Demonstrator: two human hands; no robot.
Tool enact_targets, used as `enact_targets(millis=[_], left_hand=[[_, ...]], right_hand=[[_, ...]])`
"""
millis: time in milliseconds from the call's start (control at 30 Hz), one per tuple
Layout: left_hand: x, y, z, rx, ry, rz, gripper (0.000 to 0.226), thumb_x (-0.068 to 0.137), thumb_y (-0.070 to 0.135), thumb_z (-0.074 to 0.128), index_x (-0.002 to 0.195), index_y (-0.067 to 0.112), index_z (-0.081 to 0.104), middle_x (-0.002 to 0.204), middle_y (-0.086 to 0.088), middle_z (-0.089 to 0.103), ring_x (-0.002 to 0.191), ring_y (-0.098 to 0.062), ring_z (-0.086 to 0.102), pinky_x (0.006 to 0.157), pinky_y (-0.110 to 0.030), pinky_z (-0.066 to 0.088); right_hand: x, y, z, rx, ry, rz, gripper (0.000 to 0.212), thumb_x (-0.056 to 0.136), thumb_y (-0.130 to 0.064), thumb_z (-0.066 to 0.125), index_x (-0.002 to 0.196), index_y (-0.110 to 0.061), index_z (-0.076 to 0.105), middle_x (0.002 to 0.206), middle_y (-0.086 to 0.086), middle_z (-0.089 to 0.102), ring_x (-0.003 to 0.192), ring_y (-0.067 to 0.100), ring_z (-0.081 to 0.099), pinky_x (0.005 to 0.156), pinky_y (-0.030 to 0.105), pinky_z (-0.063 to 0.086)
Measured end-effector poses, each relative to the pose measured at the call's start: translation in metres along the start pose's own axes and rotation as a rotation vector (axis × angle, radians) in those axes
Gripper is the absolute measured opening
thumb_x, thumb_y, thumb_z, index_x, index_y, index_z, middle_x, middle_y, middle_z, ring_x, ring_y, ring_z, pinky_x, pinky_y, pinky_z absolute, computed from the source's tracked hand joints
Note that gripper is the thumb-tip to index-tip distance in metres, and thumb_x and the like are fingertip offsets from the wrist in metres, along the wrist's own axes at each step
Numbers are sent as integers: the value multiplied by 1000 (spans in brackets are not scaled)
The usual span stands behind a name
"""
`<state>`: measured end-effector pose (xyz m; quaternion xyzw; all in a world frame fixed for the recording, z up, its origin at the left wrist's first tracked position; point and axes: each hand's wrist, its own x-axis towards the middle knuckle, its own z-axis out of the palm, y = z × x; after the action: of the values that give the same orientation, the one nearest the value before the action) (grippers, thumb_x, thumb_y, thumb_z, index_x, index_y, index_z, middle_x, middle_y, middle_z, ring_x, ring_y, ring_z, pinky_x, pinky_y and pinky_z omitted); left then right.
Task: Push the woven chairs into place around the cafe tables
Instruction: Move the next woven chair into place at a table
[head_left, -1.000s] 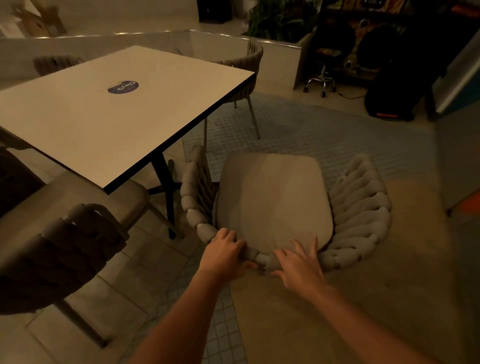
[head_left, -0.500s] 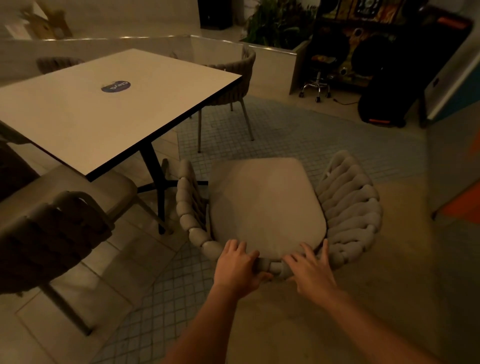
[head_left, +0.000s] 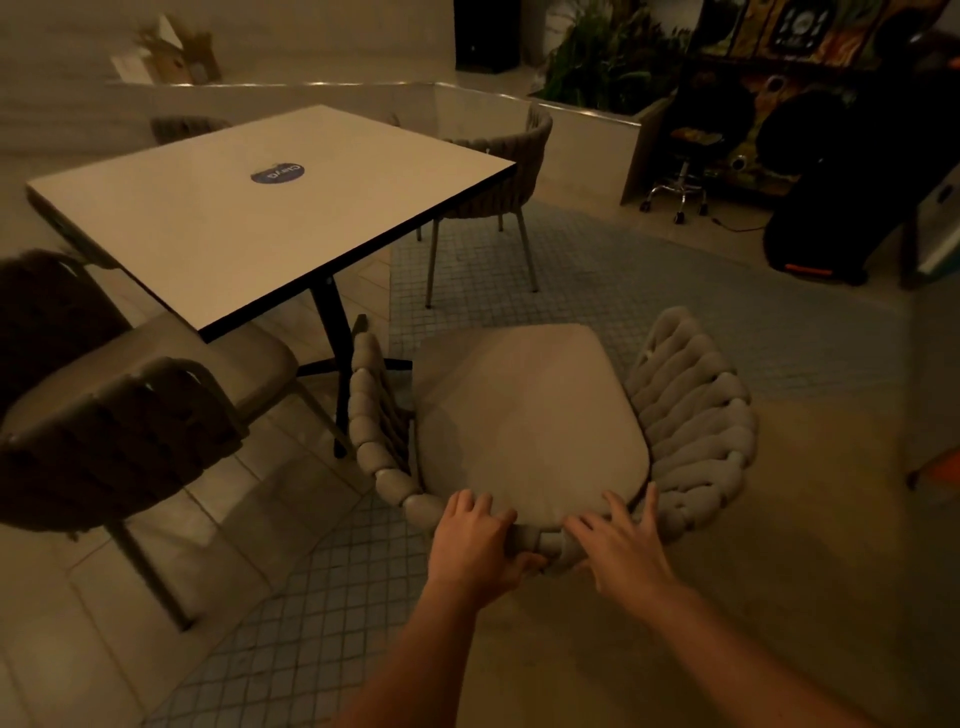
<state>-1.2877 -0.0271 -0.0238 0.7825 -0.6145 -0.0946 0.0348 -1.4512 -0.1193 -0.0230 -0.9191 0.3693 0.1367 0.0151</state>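
- Because the room is dim, much of the far right is hard to make out: dark shapes stand against the wall there, and only a wheeled stool (head_left: 678, 182) shows clearly.
- The dark woven chair at the left (head_left: 98, 431) is cut off by the picture's edge, and its seat runs partly under the desk (head_left: 249, 208).
- A third chair (head_left: 498, 166) sits at the desk's far right side, its seat hidden behind the top; a fourth backrest (head_left: 187, 127) barely peeks above the far edge.
- The round sticker (head_left: 277, 173) on the desk carries lettering too small to read.
- The woven chair being handled (head_left: 524, 415) stands on the floor off the desk's near right corner, apart from the top, its left arm near the desk's black post (head_left: 332, 332).
- Its legs are hidden beneath the cushion.
- The seat's long axis runs from the person toward the far side, open front pointing away and slightly left, curved back nearest the person.
- The left hand (head_left: 475, 545) grasps the top of the backrest, fingers curled over it and thumb beneath.
- The right hand (head_left: 626, 551) rests on the backrest just beside it, fingers spread and nearly straight, not clenched.
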Motion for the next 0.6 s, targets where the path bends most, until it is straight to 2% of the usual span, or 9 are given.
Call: enact_targets(millis=[267, 600], left_hand=[[1, 8, 3, -7, 32, -99, 61, 78, 72, 47, 113, 24, 58, 105, -4, 55, 101, -24, 43, 95, -35, 33], [25, 21, 5, 6, 74, -129, 61, 76, 74, 46, 111, 25, 57, 104, -4, 55, 99, -25, 44, 94, -35, 34]], right_hand=[[16, 13, -4, -24, 18, -71, 53, 88, -29, 57, 137, -31, 35, 139, -8, 45, 143, 32, 16, 102, 74, -13], [36, 37, -7, -19, 50, -78, 53, 87, -19, 57, 134, -32, 37, 137, -8, 45, 144, 29, 13, 102, 74, -11]])
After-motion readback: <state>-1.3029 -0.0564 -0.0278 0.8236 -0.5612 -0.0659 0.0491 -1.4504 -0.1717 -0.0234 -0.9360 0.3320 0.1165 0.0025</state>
